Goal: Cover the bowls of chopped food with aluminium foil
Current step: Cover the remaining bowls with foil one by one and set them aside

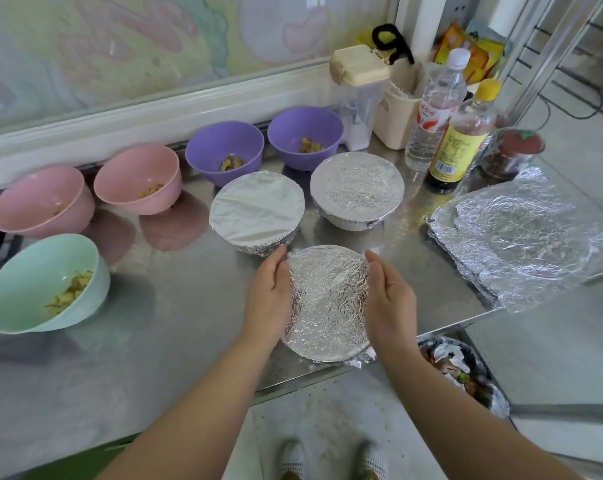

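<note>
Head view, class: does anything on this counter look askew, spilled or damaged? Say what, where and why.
Nothing is spilled. The nearest foil-covered bowl has a loose ragged flap at its near right rim, not tucked under. The spare foil sheets are crumpled and overhang the counter at its right corner.

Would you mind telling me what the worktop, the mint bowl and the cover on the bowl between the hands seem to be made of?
Worktop: probably stainless steel with a brushed finish; it is grey and faintly mirrors the pink bowls.
Mint bowl: likely plastic or melamine, matte; even pastel colour and dull highlights.
Cover: aluminium foil, shiny and full of fine crinkles.
</note>
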### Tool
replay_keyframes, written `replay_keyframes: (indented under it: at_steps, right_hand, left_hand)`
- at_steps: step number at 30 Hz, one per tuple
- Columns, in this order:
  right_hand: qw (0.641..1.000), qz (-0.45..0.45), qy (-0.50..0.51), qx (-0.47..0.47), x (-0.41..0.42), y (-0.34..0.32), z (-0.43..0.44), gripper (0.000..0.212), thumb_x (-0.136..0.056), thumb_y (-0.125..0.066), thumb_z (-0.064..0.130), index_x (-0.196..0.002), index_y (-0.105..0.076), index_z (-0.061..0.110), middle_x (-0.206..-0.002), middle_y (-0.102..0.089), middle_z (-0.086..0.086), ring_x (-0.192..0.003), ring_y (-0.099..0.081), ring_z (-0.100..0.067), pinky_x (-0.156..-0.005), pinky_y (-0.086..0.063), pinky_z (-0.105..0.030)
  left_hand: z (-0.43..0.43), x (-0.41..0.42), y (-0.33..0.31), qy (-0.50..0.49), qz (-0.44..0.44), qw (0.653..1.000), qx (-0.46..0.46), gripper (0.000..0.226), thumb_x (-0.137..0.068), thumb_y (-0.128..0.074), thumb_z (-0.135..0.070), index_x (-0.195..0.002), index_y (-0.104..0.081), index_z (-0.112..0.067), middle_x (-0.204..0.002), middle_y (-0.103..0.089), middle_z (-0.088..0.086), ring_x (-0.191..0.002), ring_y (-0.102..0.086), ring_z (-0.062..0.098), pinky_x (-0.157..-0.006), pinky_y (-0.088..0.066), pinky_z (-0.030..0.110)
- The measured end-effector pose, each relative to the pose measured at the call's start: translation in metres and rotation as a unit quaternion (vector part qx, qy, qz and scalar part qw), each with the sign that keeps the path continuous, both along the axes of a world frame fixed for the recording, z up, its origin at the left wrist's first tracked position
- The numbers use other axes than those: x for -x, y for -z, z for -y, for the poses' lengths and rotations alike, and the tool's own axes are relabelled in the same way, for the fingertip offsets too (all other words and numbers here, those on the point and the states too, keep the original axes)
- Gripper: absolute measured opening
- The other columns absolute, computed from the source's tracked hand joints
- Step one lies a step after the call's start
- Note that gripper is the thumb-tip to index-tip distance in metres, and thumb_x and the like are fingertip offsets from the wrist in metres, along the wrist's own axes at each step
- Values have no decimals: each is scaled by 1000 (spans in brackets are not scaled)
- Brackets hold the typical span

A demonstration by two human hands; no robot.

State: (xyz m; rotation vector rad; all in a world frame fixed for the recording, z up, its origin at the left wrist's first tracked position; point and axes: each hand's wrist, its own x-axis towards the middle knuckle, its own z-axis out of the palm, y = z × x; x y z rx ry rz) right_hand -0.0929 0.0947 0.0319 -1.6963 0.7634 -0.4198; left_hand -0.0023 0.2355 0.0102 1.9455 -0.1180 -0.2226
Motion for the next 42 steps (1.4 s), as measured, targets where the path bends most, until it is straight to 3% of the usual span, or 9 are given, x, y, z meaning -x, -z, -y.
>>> replay_keyframes:
  at_steps: [2, 9, 14, 18, 23, 26, 32, 36, 42]
  right_hand:
    - [1000, -10, 9, 18, -2, 10, -4, 39, -110, -40, 29, -144, -56, 19, -136, -62, 10, -120, -50, 4, -107, -40, -22]
    - [998, -3, 38, -52, -2, 20, -3, 40, -110, -41, 25, -147, -53, 17, -144, -55, 13, -132, -46, 4, -98, -32, 3]
    - [986, 4, 43, -161, 0, 29, 3, 38, -110, -41, 28, -144, -57, 23, -140, -61, 14, -133, -53, -4, -117, -41, -37]
    - [971, -11, 30, -235, -4, 28, 9, 33, -109, -44, 29, -134, -65, 28, -127, -70, 11, -122, -63, -11, -111, -47, -43]
    - [972, -90, -36, -213, -18, 11, 18, 45, -108, -40, 42, -84, -78, 33, -85, -78, 12, -90, -72, -11, -76, -54, -31]
    - [978, -101, -95, -155, -34, 4, 25, 49, -109, -32, 45, -109, -77, 25, -105, -77, 5, -104, -70, -13, -87, -52, -31]
    - [991, 12, 86, -106, -15, -14, 30, 37, -107, -40, 41, -116, -73, 26, -115, -73, 14, -114, -64, -1, -111, -44, -32]
    - [985, 36, 91, -145, 14, -18, -17, 39, -108, -41, 43, -137, -62, 29, -136, -62, 19, -127, -52, 2, -110, -39, -28]
    - [974, 56, 142, -165, 13, 10, -49, 41, -111, -39, 25, -150, -49, 20, -147, -52, 14, -136, -46, -1, -117, -36, -26]
  left_hand:
    - [2, -2, 5, 16, -26, 1000, 2, 33, -107, -41, -21, -136, -58, -24, -134, -59, -13, -126, -51, 1, -108, -33, 17]
    - [3, 0, 11, -23, -60, 998, 14, 33, -108, -37, -21, -128, -62, -29, -125, -65, -12, -116, -58, 2, -97, -42, 17]
    - [4, 1, 10, -50, -83, 995, 36, 35, -108, -36, -21, -128, -64, -29, -119, -68, -14, -107, -62, -3, -84, -45, 9]
    - [4, 5, 12, -86, -91, 991, 40, 35, -108, -36, -21, -128, -64, -29, -115, -69, -13, -85, -62, -13, -69, -45, 4]
    - [1, 25, 13, -176, -103, 975, 89, 35, -107, -36, -24, -127, -63, -34, -119, -69, -8, -114, -64, 16, -103, -50, 41]
    - [0, 46, 10, -250, -134, 950, 128, 34, -105, -36, -32, -111, -62, -54, -117, -70, -2, -115, -60, 44, -99, -49, 62]
    - [-16, 44, -7, -230, -71, 966, 96, 35, -105, -42, -23, -137, -52, -31, -137, -55, -14, -115, -57, -5, -101, -43, 17]
    - [-17, 0, -15, -37, 6, 999, 13, 34, -105, -43, -21, -136, -57, -22, -134, -61, -7, -124, -55, 10, -108, -39, 26]
    - [-11, -22, -3, 61, -1, 997, -55, 34, -106, -42, -17, -133, -63, -16, -133, -62, -9, -122, -51, 0, -93, -29, -5]
